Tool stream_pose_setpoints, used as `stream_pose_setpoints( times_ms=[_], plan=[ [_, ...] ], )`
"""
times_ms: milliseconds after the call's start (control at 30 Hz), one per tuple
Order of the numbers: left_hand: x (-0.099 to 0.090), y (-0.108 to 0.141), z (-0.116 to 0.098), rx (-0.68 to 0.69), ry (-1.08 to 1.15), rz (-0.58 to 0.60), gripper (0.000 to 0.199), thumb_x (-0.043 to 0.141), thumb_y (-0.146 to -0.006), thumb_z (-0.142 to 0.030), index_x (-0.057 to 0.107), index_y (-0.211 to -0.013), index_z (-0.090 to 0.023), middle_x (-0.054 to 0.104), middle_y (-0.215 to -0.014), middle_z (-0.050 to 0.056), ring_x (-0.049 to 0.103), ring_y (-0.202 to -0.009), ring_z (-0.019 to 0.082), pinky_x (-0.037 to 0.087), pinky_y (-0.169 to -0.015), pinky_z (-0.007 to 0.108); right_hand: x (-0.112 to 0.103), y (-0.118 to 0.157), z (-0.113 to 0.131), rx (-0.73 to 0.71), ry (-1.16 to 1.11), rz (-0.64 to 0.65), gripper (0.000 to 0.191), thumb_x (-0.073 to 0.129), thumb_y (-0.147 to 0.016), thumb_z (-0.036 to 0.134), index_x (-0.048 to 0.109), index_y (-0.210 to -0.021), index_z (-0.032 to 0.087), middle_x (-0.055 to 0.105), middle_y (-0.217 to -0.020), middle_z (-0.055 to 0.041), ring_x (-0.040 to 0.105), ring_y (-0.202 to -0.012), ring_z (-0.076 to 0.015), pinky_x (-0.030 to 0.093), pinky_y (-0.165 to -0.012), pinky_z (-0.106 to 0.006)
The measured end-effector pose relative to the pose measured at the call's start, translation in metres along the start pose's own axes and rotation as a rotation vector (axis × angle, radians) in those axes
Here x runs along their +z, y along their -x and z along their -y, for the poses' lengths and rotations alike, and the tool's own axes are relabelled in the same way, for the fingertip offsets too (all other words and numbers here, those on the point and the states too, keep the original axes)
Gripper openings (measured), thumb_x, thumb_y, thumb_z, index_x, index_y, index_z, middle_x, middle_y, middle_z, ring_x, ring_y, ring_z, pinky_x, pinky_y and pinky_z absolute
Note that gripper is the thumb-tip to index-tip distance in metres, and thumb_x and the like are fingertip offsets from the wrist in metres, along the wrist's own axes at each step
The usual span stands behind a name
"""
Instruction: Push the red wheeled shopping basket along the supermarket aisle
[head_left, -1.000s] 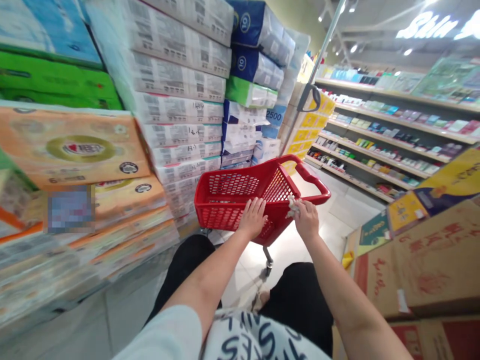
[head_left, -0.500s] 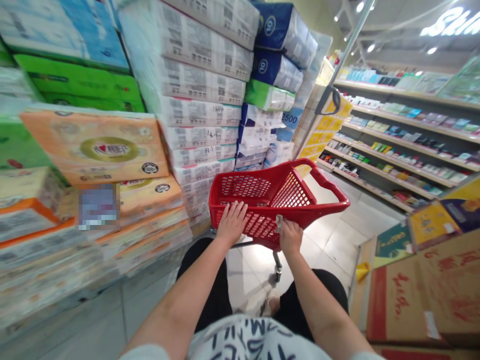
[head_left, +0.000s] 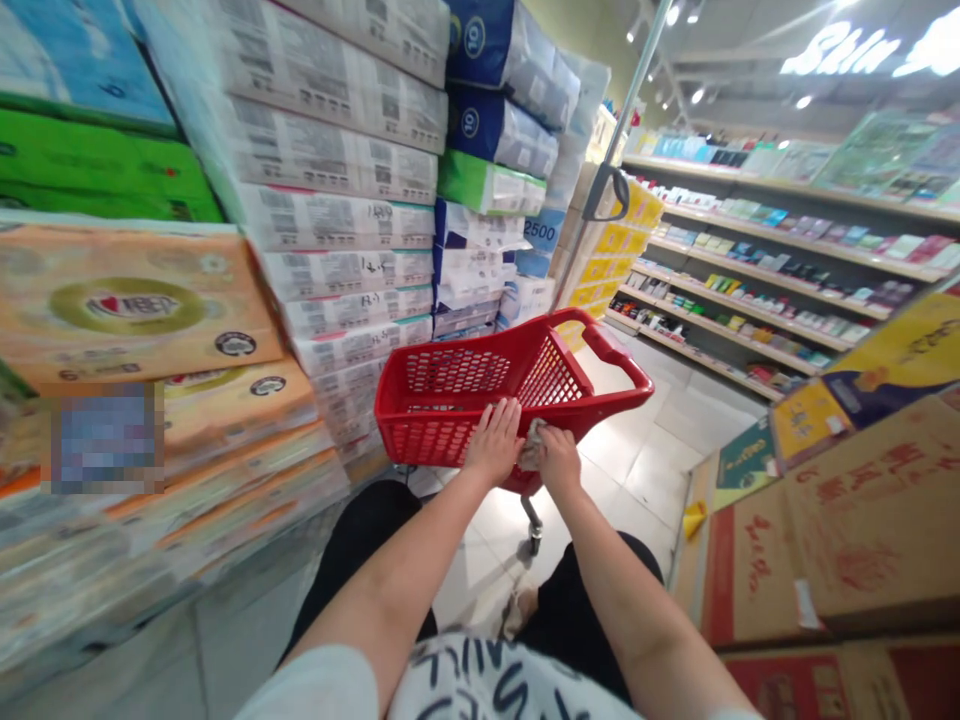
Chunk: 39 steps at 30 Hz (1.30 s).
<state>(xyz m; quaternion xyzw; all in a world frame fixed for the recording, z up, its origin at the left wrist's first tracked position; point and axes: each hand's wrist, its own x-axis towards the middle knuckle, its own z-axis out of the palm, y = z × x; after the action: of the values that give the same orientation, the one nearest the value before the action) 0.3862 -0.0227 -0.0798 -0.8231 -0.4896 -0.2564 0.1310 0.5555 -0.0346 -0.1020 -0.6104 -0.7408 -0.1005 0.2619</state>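
A red plastic shopping cart with perforated walls and a looped handle stands in front of my knees. My left hand lies on the near rim, its fingers stretched out flat over the edge. Just right of it, my right hand is closed on a crumpled greyish cloth, pressed against the outside of the cart's near wall. The two hands are close together, with the cloth between them. Below the basket, a caster wheel touches the tiled floor.
Orange tissue packs are piled on the left, beside a tall stack of white wrapped packs. Cardboard boxes stand close on my right. Behind the cart are a metal pole and stocked shelves.
My view has turned right, so the surroundings shift left. My left hand has slid along the rim toward my right hand. More of the cloth shows now.
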Motion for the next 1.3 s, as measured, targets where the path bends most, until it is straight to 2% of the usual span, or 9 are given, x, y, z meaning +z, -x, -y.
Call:
stream_pose_setpoints(
  times_ms=[100,233,367,500,600,767,867,1100,1300],
  plan=[
    [0.001,-0.005,-0.007,0.002,0.001,0.008,0.057,0.035,-0.097,-0.034,0.029,-0.148,-0.010,0.027,-0.156,0.010,0.020,-0.145,0.025,0.016,-0.120,0.046,0.004,0.001,0.001,0.008,-0.012,0.070,0.038,0.048,-0.082,0.007,0.065,-0.115,0.018,0.066,-0.107,-0.0094,0.055,-0.093,-0.0214,0.044,-0.084,-0.030],
    [-0.002,-0.010,-0.012,-0.028,0.015,-0.005,0.055,0.036,-0.097,-0.034,0.031,-0.147,-0.011,0.041,-0.149,0.011,0.033,-0.139,0.026,0.019,-0.118,0.047,0.007,0.005,-0.003,0.006,-0.016,0.010,0.037,0.047,-0.084,0.009,0.064,-0.116,0.016,0.065,-0.113,-0.0105,0.055,-0.099,-0.0222,0.043,-0.088,-0.031],
    [-0.008,-0.016,-0.016,-0.082,0.032,-0.033,0.051,0.033,-0.098,-0.033,0.037,-0.143,-0.010,0.051,-0.139,0.014,0.045,-0.129,0.026,0.027,-0.114,0.049,0.007,0.006,-0.009,0.068,0.016,0.127,0.028,0.053,-0.079,0.010,0.068,-0.102,0.015,0.068,-0.095,-0.0100,0.057,-0.088,-0.0218,0.046,-0.080,-0.030],
    [-0.013,-0.019,-0.019,-0.114,0.071,-0.046,0.045,0.028,-0.099,-0.030,0.050,-0.133,-0.011,0.057,-0.133,0.012,0.050,-0.124,0.025,0.031,-0.112,0.048,0.005,0.006,-0.010,0.019,-0.019,0.011,0.033,0.048,-0.084,0.008,0.067,-0.110,0.016,0.065,-0.108,-0.0114,0.056,-0.097,-0.0222,0.046,-0.084,-0.032],
    [-0.015,-0.017,-0.019,-0.132,0.102,-0.060,0.044,0.027,-0.100,-0.030,0.053,-0.130,-0.012,0.059,-0.131,0.011,0.051,-0.123,0.024,0.032,-0.111,0.049,0.003,0.007,-0.008,0.046,-0.012,0.104,0.028,0.051,-0.081,0.007,0.070,-0.100,0.017,0.066,-0.096,-0.0101,0.057,-0.089,-0.0219,0.047,-0.076,-0.030],
    [-0.016,-0.007,-0.021,-0.128,0.097,-0.037,0.043,0.027,-0.100,-0.029,0.052,-0.131,-0.013,0.058,-0.132,0.011,0.048,-0.126,0.023,0.030,-0.113,0.048,-0.005,0.003,0.005,-0.028,-0.140,-0.180,0.033,0.043,-0.090,0.014,0.062,-0.117,0.016,0.062,-0.114,-0.0109,0.054,-0.101,-0.0212,0.046,-0.088,-0.032],
    [-0.018,0.001,-0.020,-0.117,0.073,-0.010,0.044,0.027,-0.100,-0.028,0.047,-0.135,-0.013,0.055,-0.137,0.010,0.044,-0.130,0.021,0.027,-0.116,0.045,-0.012,-0.002,0.016,-0.074,-0.216,-0.206,0.033,0.041,-0.091,0.018,0.059,-0.118,0.014,0.063,-0.106,-0.0109,0.056,-0.095,-0.0207,0.049,-0.081,-0.031],
    [-0.022,0.018,-0.002,0.011,0.015,0.021,0.049,0.030,-0.099,-0.032,0.034,-0.145,-0.014,0.042,-0.148,0.009,0.031,-0.141,0.020,0.027,-0.117,0.043,-0.031,-0.012,0.030,-0.165,-0.227,-0.332,0.031,0.042,-0.090,0.016,0.063,-0.113,0.016,0.061,-0.115,-0.0118,0.051,-0.106,-0.0223,0.045,-0.096,-0.037],
    [-0.032,0.034,0.040,-0.110,-0.060,-0.007,0.045,0.030,-0.099,-0.032,0.046,-0.139,-0.016,0.049,-0.143,0.009,0.038,-0.136,0.024,0.028,-0.116,0.047,-0.032,-0.028,0.058,-0.204,-0.155,-0.197,0.034,0.043,-0.090,0.014,0.064,-0.117,0.015,0.061,-0.115,-0.0112,0.049,-0.104,-0.0230,0.044,-0.095,-0.034]
  ],
)
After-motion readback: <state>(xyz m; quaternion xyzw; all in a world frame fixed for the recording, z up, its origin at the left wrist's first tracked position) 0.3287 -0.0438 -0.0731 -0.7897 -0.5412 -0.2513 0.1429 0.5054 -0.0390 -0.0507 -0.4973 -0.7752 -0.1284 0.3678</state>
